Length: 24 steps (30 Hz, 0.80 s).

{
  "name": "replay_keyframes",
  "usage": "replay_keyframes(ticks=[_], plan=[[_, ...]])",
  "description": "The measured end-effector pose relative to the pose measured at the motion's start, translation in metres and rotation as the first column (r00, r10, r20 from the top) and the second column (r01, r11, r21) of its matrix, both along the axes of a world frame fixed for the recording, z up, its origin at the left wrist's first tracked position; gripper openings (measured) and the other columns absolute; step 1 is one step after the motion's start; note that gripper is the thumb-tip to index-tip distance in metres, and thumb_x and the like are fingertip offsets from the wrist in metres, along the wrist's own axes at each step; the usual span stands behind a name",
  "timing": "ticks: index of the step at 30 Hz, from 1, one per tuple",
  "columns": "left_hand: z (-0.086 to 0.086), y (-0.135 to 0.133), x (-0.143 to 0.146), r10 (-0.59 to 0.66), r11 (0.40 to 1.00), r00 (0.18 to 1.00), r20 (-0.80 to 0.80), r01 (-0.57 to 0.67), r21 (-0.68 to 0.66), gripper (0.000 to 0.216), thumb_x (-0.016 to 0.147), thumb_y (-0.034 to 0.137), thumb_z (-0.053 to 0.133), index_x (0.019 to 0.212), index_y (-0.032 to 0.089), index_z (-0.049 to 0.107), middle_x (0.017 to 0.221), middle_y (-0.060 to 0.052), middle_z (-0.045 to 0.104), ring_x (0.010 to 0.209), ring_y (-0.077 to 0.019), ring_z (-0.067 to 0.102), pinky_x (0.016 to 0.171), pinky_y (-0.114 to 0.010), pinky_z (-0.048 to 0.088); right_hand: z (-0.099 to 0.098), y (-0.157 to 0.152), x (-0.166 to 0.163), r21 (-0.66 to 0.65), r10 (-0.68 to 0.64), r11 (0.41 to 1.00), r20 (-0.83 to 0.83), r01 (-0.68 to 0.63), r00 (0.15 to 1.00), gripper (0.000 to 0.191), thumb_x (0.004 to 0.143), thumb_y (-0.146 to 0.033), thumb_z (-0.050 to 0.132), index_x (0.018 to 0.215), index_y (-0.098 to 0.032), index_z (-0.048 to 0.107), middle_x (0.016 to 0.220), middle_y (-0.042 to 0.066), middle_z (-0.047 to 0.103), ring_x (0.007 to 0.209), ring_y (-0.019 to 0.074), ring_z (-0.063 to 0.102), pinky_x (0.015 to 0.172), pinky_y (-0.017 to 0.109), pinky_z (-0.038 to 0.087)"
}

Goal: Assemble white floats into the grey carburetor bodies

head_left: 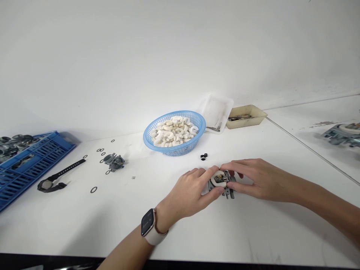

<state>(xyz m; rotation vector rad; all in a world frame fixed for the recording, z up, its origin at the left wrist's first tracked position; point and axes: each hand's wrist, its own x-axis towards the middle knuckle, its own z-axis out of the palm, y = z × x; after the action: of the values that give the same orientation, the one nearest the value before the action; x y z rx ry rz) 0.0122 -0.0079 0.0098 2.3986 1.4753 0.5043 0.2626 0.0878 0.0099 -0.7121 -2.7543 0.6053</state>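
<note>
A grey metal carburetor with a white U-shaped float (214,181) on top lies on the white table in front of me. Brass parts show in the float's opening. My left hand (194,189) holds the carburetor from the left, thumb along its near edge and index finger at its far edge. From the right, my right hand (253,178) has its thumb and fingers around the float's hinge end. The fingers partly cover the casting. Beyond the hands lie small black parts (203,156).
A blue basket (174,151) heaped with white floats stands behind. Near it are a white tray (216,108) and a beige tray (247,122). Leftward lie another carburetor (114,162), rubber rings (93,189), a black watch (47,184) and a blue crate (36,159).
</note>
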Motion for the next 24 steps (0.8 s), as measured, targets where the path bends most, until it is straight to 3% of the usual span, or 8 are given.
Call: replay_keyframes(ticks=[8, 14, 24], plan=[[-0.0004, 0.0001, -0.0002, -0.002, 1.0, 1.0, -0.009, 0.002, 0.007, 0.049, 0.112, 0.052, 0.046, 0.154, 0.026, 0.042, 0.11, -0.007, 0.071, 0.097, -0.0252, 0.068, 0.085, -0.038, 0.052, 0.0025, -0.0009, -0.0015, -0.015, -0.008, 1.0, -0.006, 0.007, 1.0, 0.042, 0.107, -0.055, 0.05, 0.142, -0.033, 0.058, 0.115, 0.002, 0.076, 0.087, 0.0229, 0.071, 0.075, 0.039, 0.053], [0.0003, -0.0005, 0.0003, -0.001, 1.0, 1.0, -0.007, 0.001, -0.001, 0.046, 0.112, 0.053, 0.045, 0.15, 0.026, 0.045, 0.114, -0.008, 0.073, 0.105, -0.0275, 0.07, 0.089, -0.04, 0.053, 0.0066, -0.0028, -0.0011, -0.062, -0.015, 0.998, -0.03, 0.013, 0.999, 0.03, 0.106, -0.053, 0.053, 0.121, -0.031, 0.067, 0.099, 0.0, 0.076, 0.077, 0.0205, 0.068, 0.067, 0.034, 0.049], [-0.0001, 0.0003, 0.0003, 0.003, 1.0, 1.0, -0.009, -0.003, 0.006, 0.047, 0.112, 0.053, 0.045, 0.15, 0.026, 0.044, 0.118, -0.008, 0.073, 0.108, -0.0284, 0.07, 0.09, -0.041, 0.054, 0.0048, -0.003, -0.0016, -0.01, -0.014, 1.0, -0.046, 0.013, 0.999, 0.025, 0.105, -0.05, 0.054, 0.113, -0.03, 0.067, 0.095, -0.002, 0.074, 0.073, 0.0181, 0.066, 0.066, 0.033, 0.047]])
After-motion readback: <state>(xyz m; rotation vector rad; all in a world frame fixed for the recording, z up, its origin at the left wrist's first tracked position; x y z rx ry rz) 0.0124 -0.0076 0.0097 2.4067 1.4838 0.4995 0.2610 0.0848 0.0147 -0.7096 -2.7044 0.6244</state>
